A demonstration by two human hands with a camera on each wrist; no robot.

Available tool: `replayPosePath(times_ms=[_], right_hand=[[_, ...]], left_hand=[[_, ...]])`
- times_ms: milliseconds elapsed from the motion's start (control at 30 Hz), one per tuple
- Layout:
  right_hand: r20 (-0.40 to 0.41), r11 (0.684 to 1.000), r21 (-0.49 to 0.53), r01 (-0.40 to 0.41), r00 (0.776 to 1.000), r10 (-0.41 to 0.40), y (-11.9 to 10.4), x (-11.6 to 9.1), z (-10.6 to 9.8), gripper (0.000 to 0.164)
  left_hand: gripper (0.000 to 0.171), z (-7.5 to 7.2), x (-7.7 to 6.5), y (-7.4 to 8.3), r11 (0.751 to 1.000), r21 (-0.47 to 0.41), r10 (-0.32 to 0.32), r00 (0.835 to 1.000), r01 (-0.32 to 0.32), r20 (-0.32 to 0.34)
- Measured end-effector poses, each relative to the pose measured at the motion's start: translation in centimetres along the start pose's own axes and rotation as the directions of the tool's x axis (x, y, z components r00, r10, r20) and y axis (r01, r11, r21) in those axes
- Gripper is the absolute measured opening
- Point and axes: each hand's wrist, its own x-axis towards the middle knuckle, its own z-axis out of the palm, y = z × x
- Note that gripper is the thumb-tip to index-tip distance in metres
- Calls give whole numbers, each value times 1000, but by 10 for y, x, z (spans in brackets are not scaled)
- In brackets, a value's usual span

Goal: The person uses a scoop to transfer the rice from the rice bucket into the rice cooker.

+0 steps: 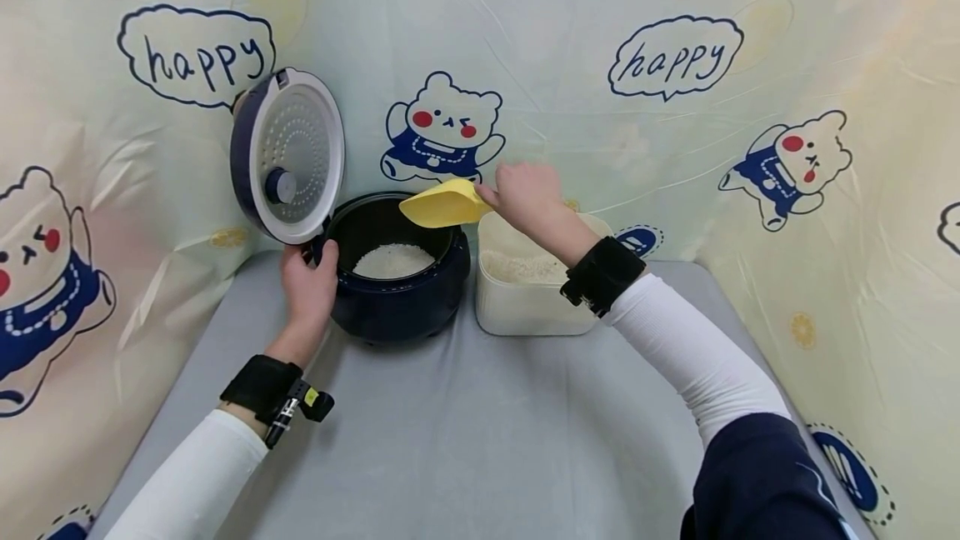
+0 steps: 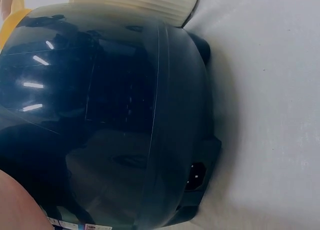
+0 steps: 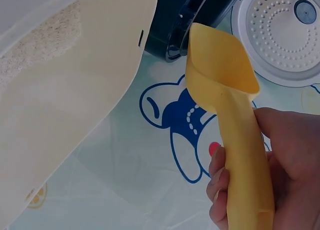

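A yellow scoop (image 1: 446,205) is gripped by curled fingers of the right hand (image 1: 528,194), its tip easily knocked against the rice cooker (image 1: 401,315) at their lower left if swung low; how the left hand (image 1: 307,286) grips cannot be told.

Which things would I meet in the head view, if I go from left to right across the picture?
Left sleeve → lid → cooker → tub → right sleeve.

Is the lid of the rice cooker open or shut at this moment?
Open. The lid stands raised, its pale inner face showing, and white rice is visible inside the cooker.
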Motion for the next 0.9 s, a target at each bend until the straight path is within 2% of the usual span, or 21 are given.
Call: replayPosePath(times_ms=[100,200,367,600,767,900], right_hand=[[20,998,61,9,1000,-10,7,0,1,55],[45,986,166,8,999,-16,16,-2,2,56],[91,941,335,-40,996,10,37,-10,5,58],[178,875,468,-120,983,39,81,-30,9,54],[254,842,503,-193,965,69,116,-43,14,57],[304,851,459,-257,945,122,138,-54,16,61]], left_hand=[[53,1,0,0,1000,-1,0,1000,0,1],[52,1,-1,1,1000,-9,-4,1000,5,5],[52,2,-2,0,1000,-19,-13,1000,14,15],[52,0,-2,-3,1000,1,-15,1000,15,5],[53,-1,0,-3,1000,2,-5,1000,5,11],[53,-1,1,-4,1000,8,-10,1000,10,10]])
